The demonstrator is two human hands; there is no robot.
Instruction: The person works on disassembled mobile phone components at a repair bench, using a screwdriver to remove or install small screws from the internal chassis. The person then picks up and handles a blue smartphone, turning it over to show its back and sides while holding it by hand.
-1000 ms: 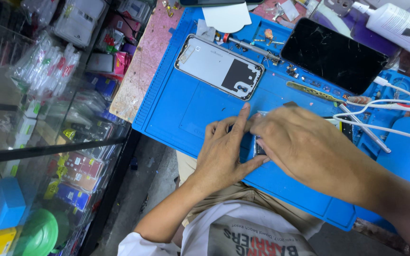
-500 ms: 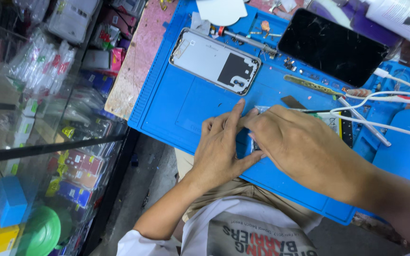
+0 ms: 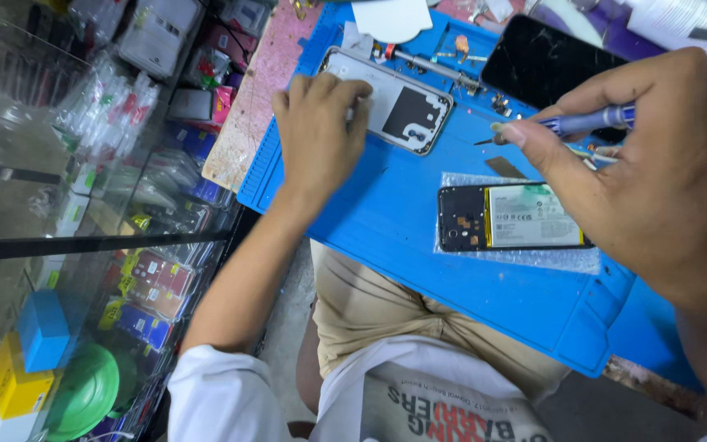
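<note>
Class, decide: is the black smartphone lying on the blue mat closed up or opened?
Opened. The black smartphone lies back cover off, battery and circuit board exposed, on the blue mat.

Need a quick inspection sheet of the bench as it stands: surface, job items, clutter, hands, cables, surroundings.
Surface: blue repair mat over a worn pink benchtop.
Job's things: opened phone, insides up, on clear plastic; white back cover at the mat's far edge.
Clutter: dark screen panel, small screws and a tool along the far edge.
Hands: left hand rests on the back cover; right hand holds a blue screwdriver.
Cables: nothing seen.
Surroundings: glass display case with packaged goods.
</note>
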